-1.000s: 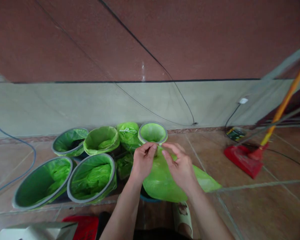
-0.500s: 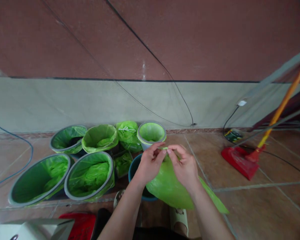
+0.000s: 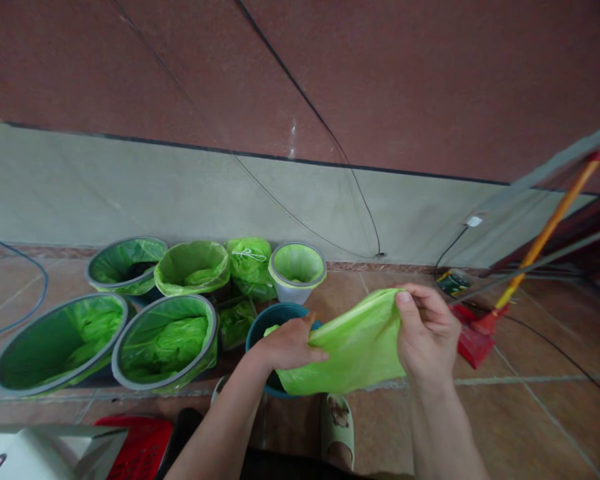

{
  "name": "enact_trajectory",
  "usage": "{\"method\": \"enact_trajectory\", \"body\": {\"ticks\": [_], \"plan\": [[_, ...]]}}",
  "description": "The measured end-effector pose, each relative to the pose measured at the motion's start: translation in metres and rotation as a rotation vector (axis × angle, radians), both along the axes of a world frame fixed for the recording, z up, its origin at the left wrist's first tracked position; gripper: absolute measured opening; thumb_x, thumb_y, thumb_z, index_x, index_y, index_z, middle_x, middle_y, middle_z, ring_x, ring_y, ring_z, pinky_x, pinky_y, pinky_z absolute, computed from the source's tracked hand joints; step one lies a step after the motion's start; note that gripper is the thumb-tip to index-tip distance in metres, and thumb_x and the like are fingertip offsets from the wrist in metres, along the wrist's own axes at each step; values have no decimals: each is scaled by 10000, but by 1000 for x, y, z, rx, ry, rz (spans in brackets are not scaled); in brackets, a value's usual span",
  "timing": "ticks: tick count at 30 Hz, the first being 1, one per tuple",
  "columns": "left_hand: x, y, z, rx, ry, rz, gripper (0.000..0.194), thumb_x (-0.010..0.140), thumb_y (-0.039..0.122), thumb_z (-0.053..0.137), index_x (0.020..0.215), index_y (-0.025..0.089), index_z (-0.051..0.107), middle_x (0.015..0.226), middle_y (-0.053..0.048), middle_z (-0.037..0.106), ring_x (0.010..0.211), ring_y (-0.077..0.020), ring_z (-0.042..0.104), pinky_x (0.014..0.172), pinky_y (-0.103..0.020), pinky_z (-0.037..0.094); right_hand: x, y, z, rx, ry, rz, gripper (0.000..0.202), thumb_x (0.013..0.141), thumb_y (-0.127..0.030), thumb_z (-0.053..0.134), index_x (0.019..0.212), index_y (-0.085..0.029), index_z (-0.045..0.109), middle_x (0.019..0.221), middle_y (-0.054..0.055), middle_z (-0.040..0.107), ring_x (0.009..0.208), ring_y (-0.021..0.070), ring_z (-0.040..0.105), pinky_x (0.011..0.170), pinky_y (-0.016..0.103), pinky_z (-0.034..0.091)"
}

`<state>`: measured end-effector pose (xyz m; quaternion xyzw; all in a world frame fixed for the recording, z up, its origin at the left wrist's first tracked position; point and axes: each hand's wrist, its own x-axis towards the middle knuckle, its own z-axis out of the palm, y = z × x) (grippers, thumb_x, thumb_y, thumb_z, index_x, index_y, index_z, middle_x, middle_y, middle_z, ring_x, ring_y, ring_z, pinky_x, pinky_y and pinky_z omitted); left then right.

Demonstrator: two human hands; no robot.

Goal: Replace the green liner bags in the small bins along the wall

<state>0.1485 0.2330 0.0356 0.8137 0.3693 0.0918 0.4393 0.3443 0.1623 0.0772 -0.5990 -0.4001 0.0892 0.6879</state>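
A thin green plastic bag (image 3: 355,340) is stretched between my two hands. My left hand (image 3: 294,343) grips it at its left part, with the palm turned down. Higher up and farther right, my right hand (image 3: 427,333) pinches the bag's upper right corner between thumb and fingers. Below and behind my left hand stands a teal bucket (image 3: 260,327), its front partly covered by the bag and my arm. The bag hangs over the bucket's right side.
Several bins lined with green bags, among them a grey-rimmed bin (image 3: 165,343) and a white bin (image 3: 297,270), stand at left and centre. A tied green bundle (image 3: 250,267) leans by the wall. On the right are a red dustpan (image 3: 473,337) and a black cable (image 3: 555,353). A slipper (image 3: 337,427) shows below.
My hands have moved apart from a shared pinch at the bag's edge. The right went right, the left slightly down, and the bag is now spread between them. The view has tilted.
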Motion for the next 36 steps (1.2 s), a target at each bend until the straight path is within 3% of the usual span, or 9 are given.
{"method": "enact_trajectory", "body": {"ticks": [3, 5, 8, 11, 14, 21, 26, 31, 36], "plan": [[-3, -3, -9, -45, 220, -81, 962, 658, 405, 705, 1488, 133, 302, 1252, -189, 627, 1128, -347, 606, 934, -427, 469, 12, -1, 5, 176, 67, -116, 189, 756, -358, 720, 840, -198, 662, 767, -1, 620, 645, 115, 564, 627, 253, 462], [-7, -2, -15, -17, 366, -55, 947, 680, 333, 676, 1504, 132, 254, 1320, -218, 576, 1209, -387, 547, 989, -520, 414, 20, -4, 11, 288, 109, -148, 156, 742, -318, 733, 832, -208, 669, 774, -11, 599, 646, 108, 548, 656, 264, 471], [-16, 2, -20, 64, 547, 27, 749, 739, 194, 576, 1455, 150, 360, 1274, -224, 609, 1189, -399, 561, 982, -620, 369, 33, -9, 19, 376, 114, -186, 94, 741, -291, 730, 802, -238, 682, 778, -14, 584, 671, 121, 548, 721, 293, 491], [-28, 11, -19, 126, 651, 106, 471, 775, 133, 509, 1236, 169, 600, 1158, -201, 678, 1107, -376, 620, 952, -603, 394, 43, -14, 20, 380, 81, -264, 73, 743, -314, 724, 766, -264, 676, 760, 2, 577, 713, 172, 574, 781, 360, 505], [-35, 19, -18, 138, 637, 202, 305, 817, 211, 504, 1061, 171, 683, 1135, -193, 688, 1089, -366, 631, 915, -531, 445, 48, -16, 17, 363, 68, -304, 71, 751, -326, 705, 756, -277, 654, 767, 10, 574, 765, 209, 595, 835, 411, 507], [-11, 8, -31, 153, 447, 113, 508, 737, 285, 644, 1200, 86, 582, 1119, -211, 678, 1063, -344, 644, 879, -384, 496, 45, -15, 18, 317, 45, -274, 35, 785, -305, 646, 758, -290, 631, 775, 0, 571, 832, 215, 617, 835, 418, 517], [8, 7, -37, 291, 437, 253, 321, 885, 249, 440, 1081, 93, 641, 1023, -198, 697, 991, -303, 669, 852, -381, 502, 47, -17, 22, 309, 58, -315, 32, 782, -323, 633, 756, -307, 623, 810, 8, 589, 879, 240, 627, 857, 447, 522], [-4, 25, -31, 282, 109, 515, 255, 823, 143, 488, 922, 173, 721, 940, -103, 733, 899, -232, 678, 840, -327, 495, 64, -21, 13, 396, 171, -308, 72, 721, -244, 710, 734, -265, 643, 767, 2, 556, 803, 206, 605, 844, 386, 509], [-25, 41, -14, -38, -658, 608, 172, 746, 283, 664, 854, 172, 740, 840, -39, 739, 743, -172, 658, 737, -284, 515, 89, -20, -11, 487, 310, -367, 111, 708, -173, 698, 674, -183, 592, 643, -37, 458, 590, 98, 478, 604, 245, 456]]}}
